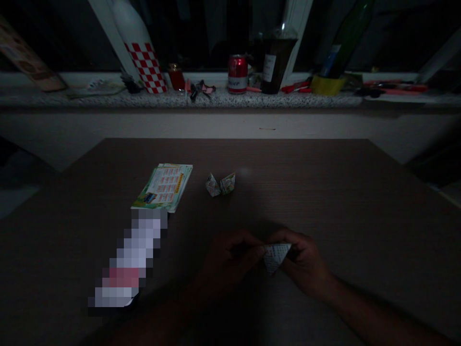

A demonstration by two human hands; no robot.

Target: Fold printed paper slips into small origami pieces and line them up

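Folded paper, between both hands, pinched at its upper left corner

The single view comes from a camera worn on the person's head, facing forward and down across a table. The left hand and right hand are closest, seen from above and behind, with the forearms entering below them. Beyond the hands, the view reaches the table's far edge, then a wall, a windowsill and dark windows, farthest away.
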